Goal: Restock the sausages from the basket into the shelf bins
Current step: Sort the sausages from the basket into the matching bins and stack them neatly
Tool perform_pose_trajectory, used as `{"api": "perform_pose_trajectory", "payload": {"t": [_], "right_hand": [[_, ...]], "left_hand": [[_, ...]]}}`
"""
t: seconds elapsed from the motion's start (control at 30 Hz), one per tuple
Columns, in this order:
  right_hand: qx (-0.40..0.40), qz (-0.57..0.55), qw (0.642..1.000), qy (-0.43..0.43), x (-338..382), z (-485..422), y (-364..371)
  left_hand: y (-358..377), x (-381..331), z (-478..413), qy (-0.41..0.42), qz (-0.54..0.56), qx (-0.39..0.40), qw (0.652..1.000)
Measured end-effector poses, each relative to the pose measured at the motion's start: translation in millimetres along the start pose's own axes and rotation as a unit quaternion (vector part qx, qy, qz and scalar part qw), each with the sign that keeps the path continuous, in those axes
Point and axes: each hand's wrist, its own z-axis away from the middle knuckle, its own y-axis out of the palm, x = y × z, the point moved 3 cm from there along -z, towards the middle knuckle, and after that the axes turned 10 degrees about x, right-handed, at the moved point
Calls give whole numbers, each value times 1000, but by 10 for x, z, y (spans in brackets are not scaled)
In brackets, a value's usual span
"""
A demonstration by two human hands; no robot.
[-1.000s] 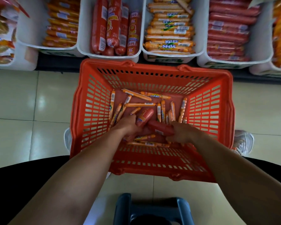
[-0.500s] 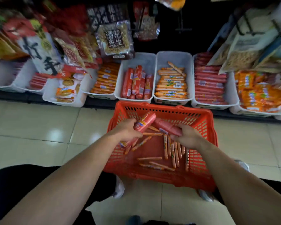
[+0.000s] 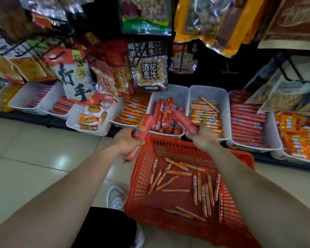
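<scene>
basket (image 3: 140, 176): red plastic lattice, dull sheen
bins (image 3: 210, 92): white plastic, smooth, matt
thick sausages (image 3: 143, 128): smooth, glossy red film wrap
thin sausages (image 3: 199, 187): shiny orange printed film
floor (image 3: 43, 158): pale tiles, polished, reflecting light
snack bags (image 3: 149, 72): clear and foil-like plastic, crinkled, glossy

The left grip (image 3: 126, 140) is curling round a red sausage (image 3: 142, 132), holding it tilted just beside the left rim of the basket (image 3: 240, 155). The right grip (image 3: 202, 137) is pinching a second sausage (image 3: 184, 120) by its lower end above the far rim, with the upper end reaching over a white bin (image 3: 177, 94) of similar sausages. Thin sausages (image 3: 202, 191) are lying scattered on the basket's bottom. The basket is sitting on the floor (image 3: 43, 158), near the shelf bins. A shoe (image 3: 116, 197) is showing beside its left wall.
</scene>
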Motion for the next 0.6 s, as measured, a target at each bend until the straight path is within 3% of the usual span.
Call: {"api": "perform_pose_trajectory", "payload": {"t": [0.23,0.6], "right_hand": [[-65,-80,992,72,294,-903,315],[1,-104,994,16,-103,-753,443]], "left_hand": [[137,40,-477,3,109,3,994],[153,-186,-993,-2,127,-38,991]]}}
